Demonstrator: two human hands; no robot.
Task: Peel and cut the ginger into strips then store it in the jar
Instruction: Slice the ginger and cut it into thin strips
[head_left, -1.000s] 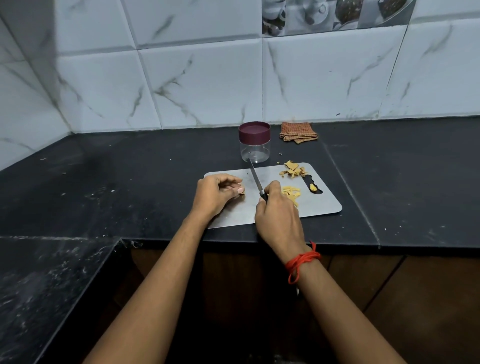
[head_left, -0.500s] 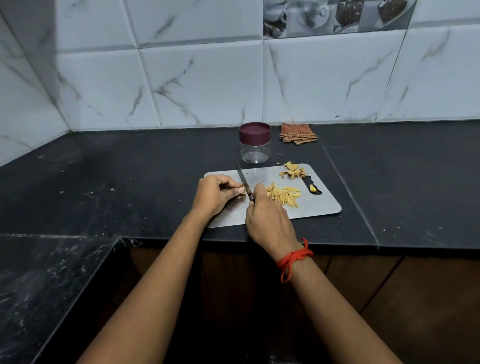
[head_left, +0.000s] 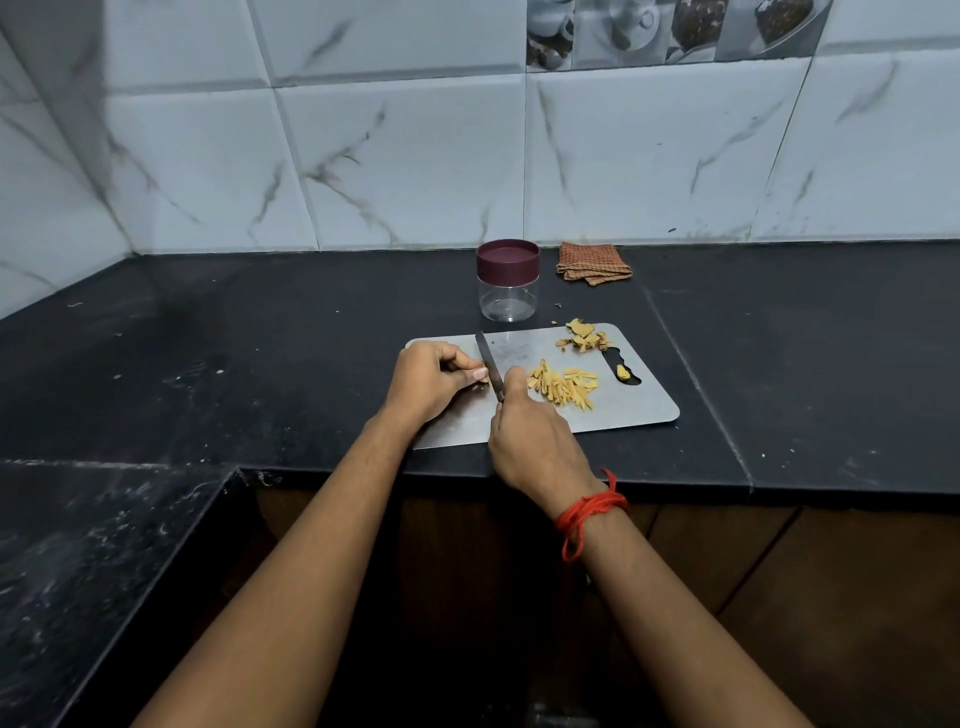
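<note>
The right hand (head_left: 535, 436) is gripping a small knife (head_left: 488, 358) just beside the left hand (head_left: 431, 379), whose curled fingers are pinching a ginger piece (head_left: 483, 381), with ginger strips (head_left: 563, 387) lying just right and the lidded jar (head_left: 508, 283) standing beyond both.
</note>
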